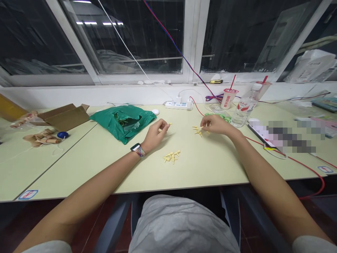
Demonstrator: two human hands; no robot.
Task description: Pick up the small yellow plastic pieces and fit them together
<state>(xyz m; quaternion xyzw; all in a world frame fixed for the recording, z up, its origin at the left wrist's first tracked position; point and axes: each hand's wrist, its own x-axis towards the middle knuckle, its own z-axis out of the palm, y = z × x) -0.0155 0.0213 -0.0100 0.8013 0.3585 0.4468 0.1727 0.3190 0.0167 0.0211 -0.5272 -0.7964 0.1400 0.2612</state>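
My left hand (pixel 156 132) rests on the pale table (pixel 105 158), fingers curled, pinching a small yellow piece (pixel 170 124) at its fingertips. My right hand (pixel 214 124) is closed in a pinch over a small cluster of yellow pieces (pixel 197 130) lying on the table. Nearer to me lies a second heap of the same small yellow pieces (pixel 171 156), between the two arms, untouched. A watch with a beaded band sits on my left wrist.
A torn green plastic bag (pixel 123 121) lies left of my left hand. Behind it are an open cardboard box (pixel 64 116) and wooden parts (pixel 43 137). A power strip (pixel 179 104), paper cup (pixel 228 98), water bottle (pixel 244 107) and red cable (pixel 302 165) stand by the right.
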